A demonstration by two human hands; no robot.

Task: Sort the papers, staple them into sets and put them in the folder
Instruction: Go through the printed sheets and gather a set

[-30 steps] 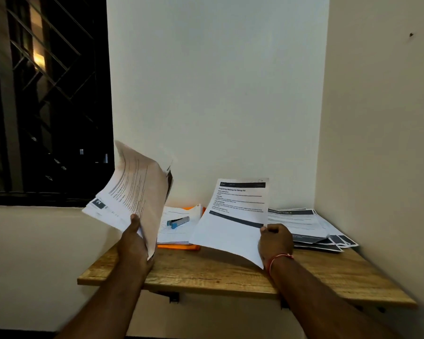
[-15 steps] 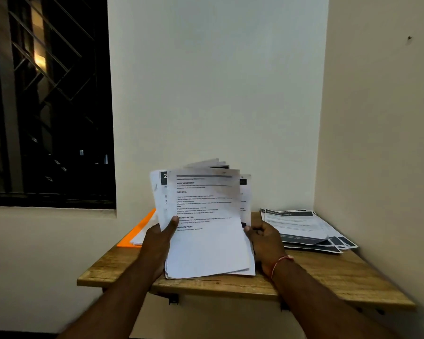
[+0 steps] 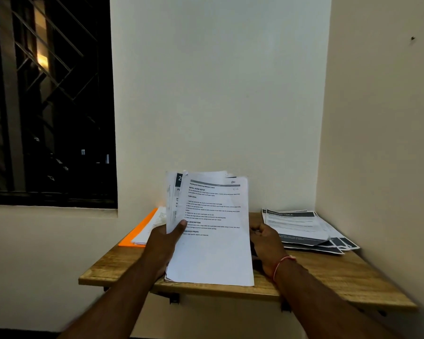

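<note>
1. Head view, location: the stack (image 3: 213, 231) stands on the shelf (image 3: 328, 272). Its lower edge sits on the wood near the front edge, between both hands.
2. Left hand (image 3: 164, 243): the thumb presses across the printed face and the fingers are behind the sheets (hidden). It grips the left edge.
3. Right hand (image 3: 267, 243): the fingers are curled at the right edge and appear to pinch it. The top sheet partly covers the contact.
4. Risk, slippage: the sheets fan out at the upper left and are not squared. A slack grip would probably let the back sheets slide free. A pull toward the person could tip them off the shelf front.
5. Risk, mixing: the pile (image 3: 301, 226) lies just to the right. The folder (image 3: 137, 231), with sheets on it, lies behind to the left. A stray sheet could land on either.
6. Orientation: the long axis runs upward and leans back toward the wall. The headings are at the top and the printed face is toward the person.
</note>
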